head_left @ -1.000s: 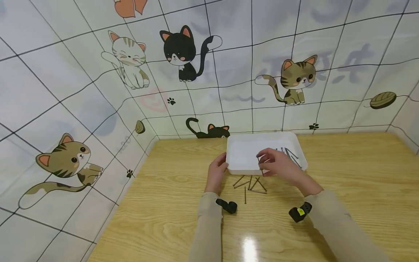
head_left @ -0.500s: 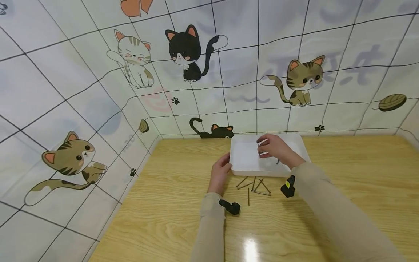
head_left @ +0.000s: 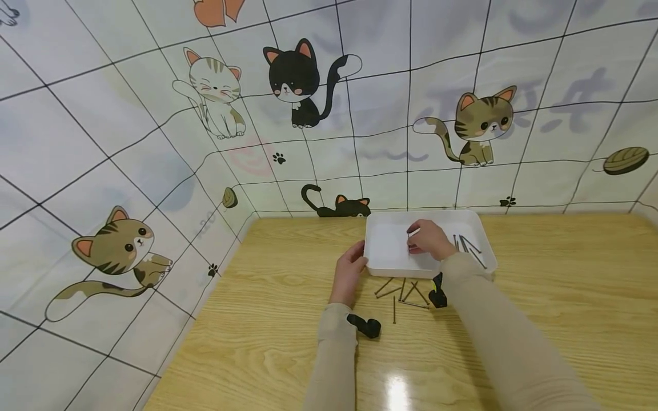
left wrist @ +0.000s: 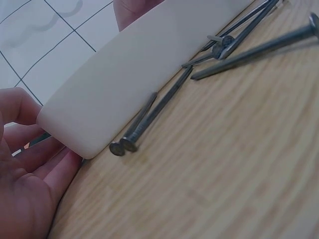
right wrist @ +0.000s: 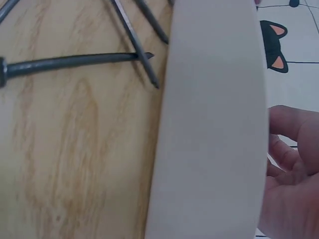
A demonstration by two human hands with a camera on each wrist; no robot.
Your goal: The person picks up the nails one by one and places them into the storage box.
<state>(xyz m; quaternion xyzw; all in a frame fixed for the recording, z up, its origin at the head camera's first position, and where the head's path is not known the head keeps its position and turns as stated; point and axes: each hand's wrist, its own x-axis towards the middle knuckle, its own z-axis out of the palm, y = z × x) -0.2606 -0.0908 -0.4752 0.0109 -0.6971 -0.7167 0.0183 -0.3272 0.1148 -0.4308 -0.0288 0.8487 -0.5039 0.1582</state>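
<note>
Standing right by the wooden surface (head_left: 288,319), I can see the white tray (head_left: 382,251) near the cat-print wall, and everything goes on around it. The left hand (head_left: 348,275) rests against the tray's near-left corner, fingers (left wrist: 30,159) fairly straight along the wall, holding nothing. The right hand (head_left: 428,238) hangs over the tray's inside, its fingers pinched narrow on a single nail (head_left: 408,241) held upright. More nails (head_left: 469,245) lie in the tray's right end, and a loose bunch of nails (head_left: 403,292) sits on the surface just in front of the tray, two of them touching its wall.

My guess: those nails are stiff, light and smooth, so they'll roll and slip. Pinching mid-shank looks safest, away from the sharp tip.
</note>
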